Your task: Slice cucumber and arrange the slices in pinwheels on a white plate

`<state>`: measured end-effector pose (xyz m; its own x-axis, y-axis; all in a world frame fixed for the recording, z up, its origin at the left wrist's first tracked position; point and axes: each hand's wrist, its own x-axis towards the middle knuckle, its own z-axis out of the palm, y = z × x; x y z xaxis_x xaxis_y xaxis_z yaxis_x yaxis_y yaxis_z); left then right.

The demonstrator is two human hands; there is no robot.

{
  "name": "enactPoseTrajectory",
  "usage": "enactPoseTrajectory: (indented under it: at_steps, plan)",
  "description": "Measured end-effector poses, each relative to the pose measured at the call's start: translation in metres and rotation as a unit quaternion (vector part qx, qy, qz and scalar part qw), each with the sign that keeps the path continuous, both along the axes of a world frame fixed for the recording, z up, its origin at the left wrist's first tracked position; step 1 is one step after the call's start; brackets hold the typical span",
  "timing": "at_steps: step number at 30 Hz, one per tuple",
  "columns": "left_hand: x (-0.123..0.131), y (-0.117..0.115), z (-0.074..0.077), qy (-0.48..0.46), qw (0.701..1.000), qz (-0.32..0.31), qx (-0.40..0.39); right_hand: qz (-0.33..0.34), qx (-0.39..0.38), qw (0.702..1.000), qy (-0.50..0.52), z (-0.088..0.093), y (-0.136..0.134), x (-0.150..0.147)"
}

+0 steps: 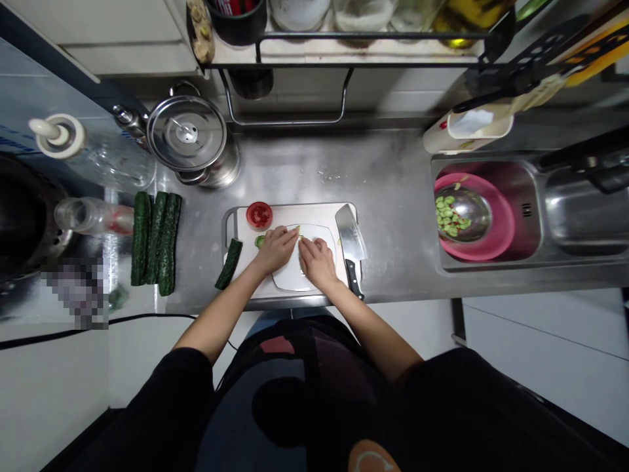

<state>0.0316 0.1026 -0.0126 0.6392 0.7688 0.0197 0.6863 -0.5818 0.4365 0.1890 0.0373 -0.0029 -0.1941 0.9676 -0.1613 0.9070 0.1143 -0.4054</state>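
A white square plate lies on the cutting board, and both hands are over it. My left hand is closed, with a thin green cucumber slice at its fingertips. Close beside it, my right hand pinches at the same spot, where a small pale-green edge shows; the fingers hide most of it. More cut cucumber sits at the plate's left edge, partly behind my left hand. A cucumber piece and a small red bowl are on the board's left side. A cleaver rests along its right side.
Several whole cucumbers lie left of the board, near a steel pot and glass jars. At right, the sink holds a pink basin and a metal bowl of green slices. A rack hangs above.
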Motion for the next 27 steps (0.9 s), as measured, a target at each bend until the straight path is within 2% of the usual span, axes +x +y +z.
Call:
enactPoseTrajectory:
  at_steps: [22,27]
  plan:
    - [0.0045,-0.0081,-0.0025,-0.003,0.999,0.034,-0.012,0.011,0.008,1.000,-0.020,-0.0047,-0.0028,0.0001]
    - [0.0000,-0.0078,0.0044,-0.027,0.998,0.060,-0.015,0.001,0.021,1.000,-0.011,-0.0012,-0.0045,0.0007]
